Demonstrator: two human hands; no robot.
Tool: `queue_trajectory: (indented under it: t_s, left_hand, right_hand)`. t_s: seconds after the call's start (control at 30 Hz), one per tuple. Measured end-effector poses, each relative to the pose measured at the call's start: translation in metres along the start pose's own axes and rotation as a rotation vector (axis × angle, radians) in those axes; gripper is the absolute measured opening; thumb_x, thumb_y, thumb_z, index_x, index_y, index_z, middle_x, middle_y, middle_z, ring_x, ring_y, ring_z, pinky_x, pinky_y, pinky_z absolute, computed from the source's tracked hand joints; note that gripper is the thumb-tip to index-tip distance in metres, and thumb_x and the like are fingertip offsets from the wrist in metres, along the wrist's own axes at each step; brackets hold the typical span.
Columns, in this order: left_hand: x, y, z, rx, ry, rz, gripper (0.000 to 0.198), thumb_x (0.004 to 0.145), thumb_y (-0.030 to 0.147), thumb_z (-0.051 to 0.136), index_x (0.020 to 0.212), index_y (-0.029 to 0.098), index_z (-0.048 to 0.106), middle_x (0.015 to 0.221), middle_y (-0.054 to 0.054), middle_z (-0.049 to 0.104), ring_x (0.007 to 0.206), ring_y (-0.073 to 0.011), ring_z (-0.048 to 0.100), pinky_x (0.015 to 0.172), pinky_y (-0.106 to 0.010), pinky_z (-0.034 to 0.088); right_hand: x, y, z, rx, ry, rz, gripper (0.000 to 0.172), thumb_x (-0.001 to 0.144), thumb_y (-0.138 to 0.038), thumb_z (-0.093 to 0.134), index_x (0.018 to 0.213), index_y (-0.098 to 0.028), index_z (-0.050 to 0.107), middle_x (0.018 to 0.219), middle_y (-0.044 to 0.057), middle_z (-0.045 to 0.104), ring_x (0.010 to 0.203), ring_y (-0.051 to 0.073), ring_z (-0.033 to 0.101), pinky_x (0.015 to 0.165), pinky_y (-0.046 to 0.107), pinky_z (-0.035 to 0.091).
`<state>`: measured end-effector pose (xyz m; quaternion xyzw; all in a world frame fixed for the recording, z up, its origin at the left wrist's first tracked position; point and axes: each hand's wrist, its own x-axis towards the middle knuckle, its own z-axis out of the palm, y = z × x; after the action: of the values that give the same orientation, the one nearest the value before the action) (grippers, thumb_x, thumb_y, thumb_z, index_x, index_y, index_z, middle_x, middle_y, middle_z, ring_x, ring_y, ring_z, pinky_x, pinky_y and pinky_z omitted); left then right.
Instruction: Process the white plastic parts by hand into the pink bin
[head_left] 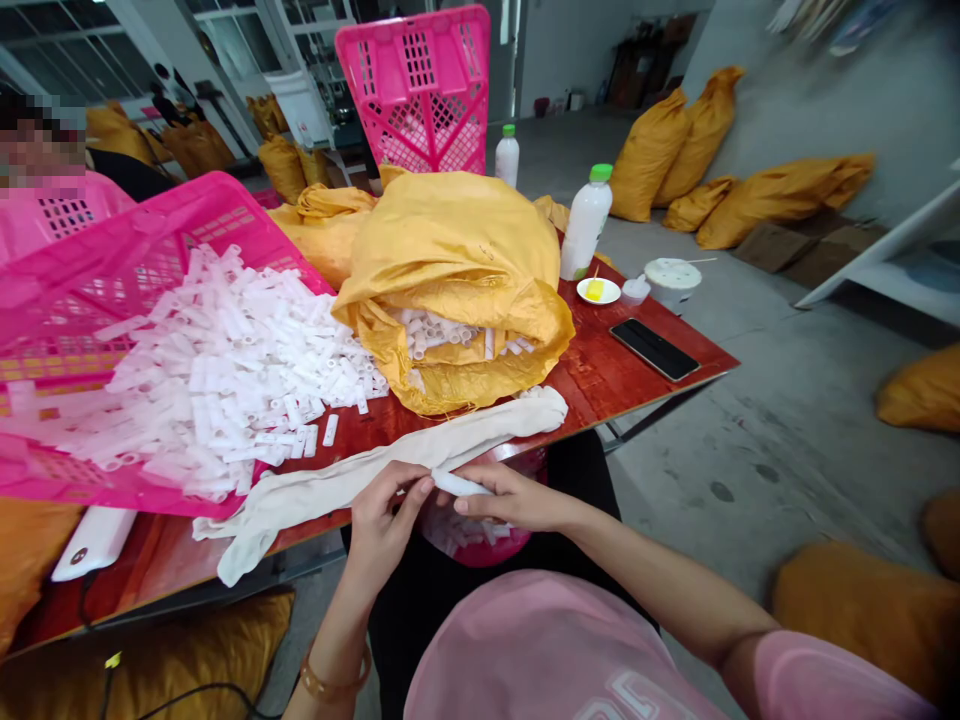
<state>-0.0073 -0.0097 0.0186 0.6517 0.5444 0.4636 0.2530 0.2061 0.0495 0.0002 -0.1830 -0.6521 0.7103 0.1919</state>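
Note:
My right hand [517, 497] is closed around a white plastic tube [459, 484], which points left from between the thumb and fingers. At the tube's left end, my left hand [386, 515] has its thumb and index finger pinched together; any small part between them is too small to make out. Both hands are above my lap, just off the table's front edge. Below them a pink container [491, 552] with white pieces is partly hidden. A rolled white cloth [420, 447] lies along the edge, beyond my hands.
A tipped pink basket [255, 215] spills a heap of white tubes [247, 350] on the red table [592, 375]. An open yellow sack [457, 230] holds more. A phone [654, 349], a white bottle [586, 225] and a small dish [611, 291] stand right. Another person sits left.

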Motion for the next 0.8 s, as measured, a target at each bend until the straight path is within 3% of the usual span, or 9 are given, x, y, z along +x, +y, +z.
queue_trajectory:
  t_s: [0.07, 0.13, 0.23, 0.33, 0.47, 0.53, 0.67, 0.73, 0.8]
  left_hand:
    - [0.003, 0.002, 0.002, -0.021, -0.039, -0.028, 0.021, 0.097, 0.028, 0.061, 0.082, 0.018, 0.069, 0.077, -0.001, 0.064, 0.072, -0.0136, 0.059, 0.068, -0.024, 0.045]
    - [0.005, 0.005, 0.006, -0.045, -0.042, -0.112, 0.029, 0.098, 0.032, 0.058, 0.074, 0.017, 0.065, 0.071, 0.0, 0.059, 0.067, -0.0132, 0.055, 0.065, -0.024, 0.042]
    - [0.003, 0.011, 0.014, -0.073, 0.018, -0.234, 0.038, 0.098, 0.039, 0.057, 0.067, 0.017, 0.056, 0.064, 0.002, 0.05, 0.063, -0.0124, 0.049, 0.061, -0.024, 0.039]
    - [-0.003, 0.013, 0.021, -0.079, 0.041, -0.251, 0.041, 0.099, 0.041, 0.054, 0.065, 0.018, 0.052, 0.063, 0.003, 0.047, 0.061, -0.0123, 0.046, 0.06, -0.024, 0.037]
    - [-0.011, 0.007, 0.029, -0.07, -0.03, -0.167, 0.037, 0.101, 0.039, 0.051, 0.071, 0.018, 0.057, 0.068, 0.001, 0.051, 0.063, -0.013, 0.048, 0.061, -0.025, 0.038]
    - [-0.014, 0.003, 0.032, -0.061, -0.061, -0.135, 0.035, 0.103, 0.038, 0.047, 0.077, 0.018, 0.06, 0.073, 0.0, 0.055, 0.068, -0.014, 0.051, 0.065, -0.025, 0.04]
    - [-0.017, -0.007, 0.034, -0.036, -0.173, -0.145, 0.024, 0.101, 0.038, 0.051, 0.095, 0.018, 0.064, 0.078, 0.0, 0.054, 0.07, -0.0143, 0.049, 0.066, -0.026, 0.041]
    - [-0.016, -0.01, 0.028, -0.07, -0.246, -0.179, 0.022, 0.098, 0.038, 0.057, 0.097, 0.018, 0.065, 0.075, 0.001, 0.053, 0.066, -0.0132, 0.048, 0.063, -0.025, 0.041]
    - [-0.013, -0.012, 0.018, -0.12, -0.307, -0.222, 0.023, 0.097, 0.037, 0.058, 0.097, 0.017, 0.067, 0.072, 0.002, 0.053, 0.064, -0.0122, 0.048, 0.06, -0.024, 0.041]
  right_hand:
    - [0.0, 0.001, 0.004, -0.296, 0.119, -0.09, 0.031, 0.102, -0.038, 0.052, 0.121, -0.017, 0.062, 0.087, 0.002, 0.061, 0.072, 0.014, 0.055, 0.07, 0.025, 0.047]
    - [0.0, 0.004, 0.007, -0.642, 0.274, -0.155, 0.032, 0.103, -0.028, 0.047, 0.13, -0.017, 0.059, 0.108, 0.01, 0.066, 0.092, 0.02, 0.062, 0.084, 0.032, 0.049]
    - [0.0, 0.009, 0.007, -0.923, 0.371, -0.157, 0.042, 0.102, -0.02, 0.042, 0.142, -0.015, 0.05, 0.116, 0.016, 0.066, 0.097, 0.024, 0.064, 0.084, 0.036, 0.051]
    - [-0.002, 0.009, 0.003, -0.761, 0.286, -0.186, 0.037, 0.104, -0.025, 0.045, 0.138, -0.015, 0.055, 0.115, 0.013, 0.068, 0.098, 0.022, 0.065, 0.087, 0.033, 0.051]
    - [-0.005, 0.011, 0.002, -0.402, 0.139, -0.164, 0.033, 0.104, -0.038, 0.051, 0.124, -0.015, 0.062, 0.102, 0.006, 0.071, 0.089, 0.018, 0.065, 0.08, 0.027, 0.051]
    - [-0.006, 0.017, 0.006, -0.418, 0.21, -0.151, 0.032, 0.105, -0.037, 0.048, 0.124, -0.015, 0.062, 0.105, 0.007, 0.071, 0.091, 0.018, 0.065, 0.083, 0.028, 0.051]
    - [-0.005, 0.032, 0.01, -0.681, 0.398, -0.174, 0.033, 0.105, -0.032, 0.044, 0.131, -0.016, 0.058, 0.118, 0.014, 0.067, 0.102, 0.023, 0.064, 0.091, 0.036, 0.049]
    - [-0.004, 0.033, 0.007, -0.678, 0.382, -0.169, 0.032, 0.103, -0.033, 0.047, 0.129, -0.017, 0.058, 0.117, 0.014, 0.066, 0.101, 0.023, 0.062, 0.089, 0.036, 0.048]
    - [-0.004, 0.029, 0.005, -0.466, 0.277, -0.109, 0.029, 0.101, -0.038, 0.052, 0.121, -0.018, 0.061, 0.1, 0.008, 0.066, 0.085, 0.018, 0.06, 0.079, 0.031, 0.048]
